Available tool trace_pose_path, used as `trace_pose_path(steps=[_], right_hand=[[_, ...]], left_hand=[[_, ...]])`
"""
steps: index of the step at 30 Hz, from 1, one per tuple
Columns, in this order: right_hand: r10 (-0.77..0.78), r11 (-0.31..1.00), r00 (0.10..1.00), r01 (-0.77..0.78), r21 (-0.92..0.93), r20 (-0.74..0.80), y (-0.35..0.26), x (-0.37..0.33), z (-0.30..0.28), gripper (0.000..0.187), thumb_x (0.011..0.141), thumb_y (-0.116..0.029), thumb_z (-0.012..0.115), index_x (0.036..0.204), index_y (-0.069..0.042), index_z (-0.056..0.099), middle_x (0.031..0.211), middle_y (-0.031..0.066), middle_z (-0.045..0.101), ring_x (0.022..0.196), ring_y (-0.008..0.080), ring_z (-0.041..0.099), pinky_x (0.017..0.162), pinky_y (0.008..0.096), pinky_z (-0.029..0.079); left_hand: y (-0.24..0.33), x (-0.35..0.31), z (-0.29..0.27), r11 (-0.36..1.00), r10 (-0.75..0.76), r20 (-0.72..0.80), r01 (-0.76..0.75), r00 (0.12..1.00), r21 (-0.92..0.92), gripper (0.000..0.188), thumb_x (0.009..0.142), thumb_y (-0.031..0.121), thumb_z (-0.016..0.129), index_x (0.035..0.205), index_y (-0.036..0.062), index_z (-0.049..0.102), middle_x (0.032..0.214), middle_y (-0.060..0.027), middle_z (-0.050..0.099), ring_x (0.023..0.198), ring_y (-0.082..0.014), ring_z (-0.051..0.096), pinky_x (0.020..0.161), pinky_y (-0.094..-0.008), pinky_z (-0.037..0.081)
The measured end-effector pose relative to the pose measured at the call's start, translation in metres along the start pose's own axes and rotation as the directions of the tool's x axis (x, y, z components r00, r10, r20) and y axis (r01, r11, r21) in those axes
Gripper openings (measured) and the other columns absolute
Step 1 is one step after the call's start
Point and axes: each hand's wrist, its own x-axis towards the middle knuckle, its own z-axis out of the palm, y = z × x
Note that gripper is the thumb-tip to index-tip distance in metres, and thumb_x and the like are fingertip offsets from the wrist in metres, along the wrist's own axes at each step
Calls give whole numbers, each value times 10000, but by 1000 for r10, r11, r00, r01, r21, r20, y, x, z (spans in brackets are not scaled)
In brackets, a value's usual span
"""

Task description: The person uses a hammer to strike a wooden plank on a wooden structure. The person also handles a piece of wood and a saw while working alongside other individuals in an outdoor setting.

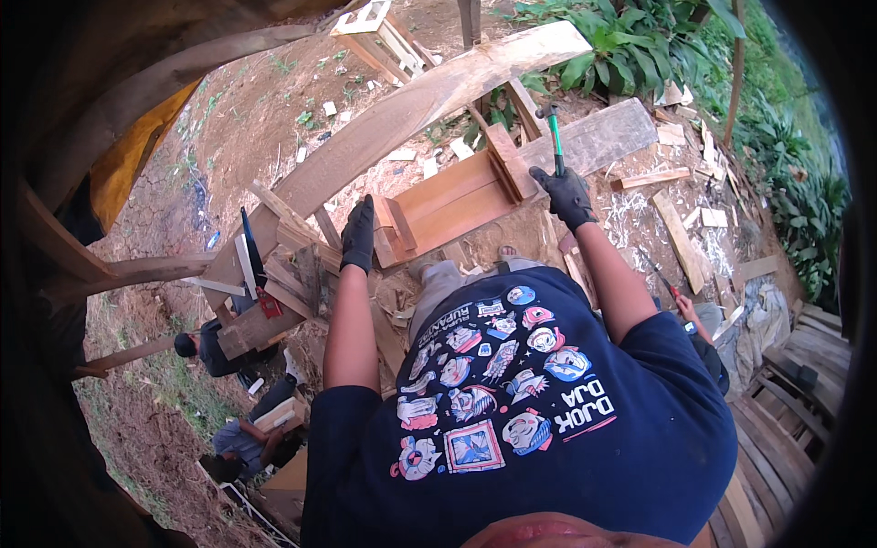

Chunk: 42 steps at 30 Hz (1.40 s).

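A reddish-brown wooden assembly (pixel 461 203), flat panels with raised crosspieces at both ends, lies in front of me at the workbench. My left hand (pixel 359 236), in a dark glove, is at its left end with the fingers stretched out along the edge. Beside the right end, my gloved right hand (pixel 568 197) is closed around a hammer (pixel 555 139). The hammer's green handle stands up out of the fist, its metal head at the top.
Long planks (pixel 402 123) lie beyond the assembly. A handsaw (pixel 252 247) is at the left. People work at the lower left, and another person's hand (pixel 685 306) holds a red-handled tool at the right. Offcuts (pixel 681 242) and shavings litter the ground; stacked boards (pixel 776 447) stand lower right.
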Motion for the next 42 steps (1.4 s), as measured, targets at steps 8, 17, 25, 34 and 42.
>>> trace_pose_path(steps=[8, 17, 25, 34, 42], right_hand=[[-103, 977, 994, 96, -192, -32, 9, 10, 41, 706, 782, -673, 804, 913, 3, 651, 733, 141, 683, 643, 243, 684, 671, 417, 548], [-121, 935, 988, 146, -323, 97, 13, 15, 42, 831, 793, -761, 722, 1081, 14, 638, 905, 202, 676, 768, 283, 675, 741, 430, 541], [-129, 922, 968, 197, -335, 214, 14, 21, 28, 956, 825, -794, 656, 1308, 30, 645, 1146, 301, 704, 1156, 446, 673, 986, 490, 510], [-4, 1000, 997, 3, 3, 77, 55, 25, -11, 693, 1049, -575, 392, 1150, 40, 697, 990, 223, 762, 776, 329, 729, 853, 474, 555], [407, 892, 891, -342, 296, -199, 56, 95, -22, 571, 930, -503, 604, 1101, 28, 721, 1019, 236, 754, 956, 329, 768, 861, 448, 604]], left_hand=[[-13, -31, -16, 768, -268, 111, 281, 957, -576, 686, 1017, 564, 558, 1448, 30, 561, 1369, -182, 662, 1309, -357, 600, 1103, -446, 460], [36, -54, 31, 885, -145, -247, 238, 958, 400, 947, 872, 593, 700, 1539, -1, 385, 1362, -314, 617, 1260, -457, 615, 1045, -523, 493], [13, -44, 44, 895, -94, -281, 204, 955, 397, 863, 882, 558, 690, 1478, -16, 447, 1303, -312, 648, 1184, -479, 645, 997, -531, 510], [12, -43, 46, 875, -99, -307, 230, 946, 425, 851, 891, 557, 697, 1485, 7, 434, 1333, -304, 643, 1222, -486, 627, 1030, -526, 497], [3, -44, 45, 880, -112, -317, 243, 942, 409, 879, 862, 560, 710, 1489, 5, 443, 1365, -303, 625, 1252, -477, 609, 1054, -531, 481]])
